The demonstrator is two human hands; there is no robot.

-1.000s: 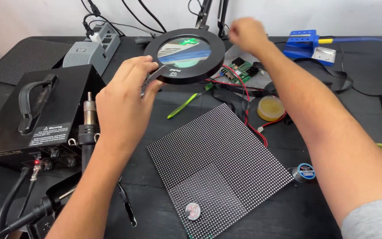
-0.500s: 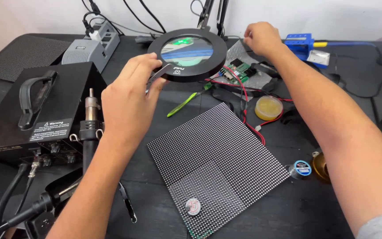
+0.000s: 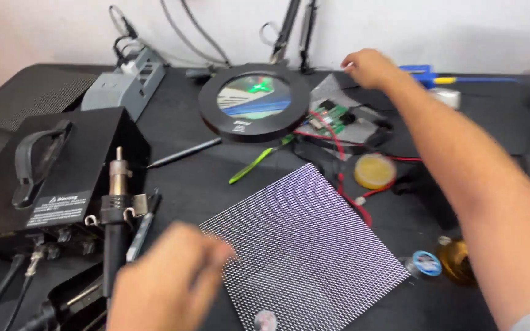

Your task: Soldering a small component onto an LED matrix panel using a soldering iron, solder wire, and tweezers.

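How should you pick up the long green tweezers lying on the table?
Pinch the green tweezers around the middle of their thin body, coming straight down from above. They lie flat and slanted on the black table, with bare room on both long sides for fingers.

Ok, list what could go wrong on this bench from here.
The left hand hovers blurred beside the hot air wand in its holder; if the nozzle is hot, a burn seems possible. The right hand reaches across the bench past the magnifier lamp, so the forearm might snag the red wire or knock the yellow flux tin. The LED panel lies bare and could be scraped.
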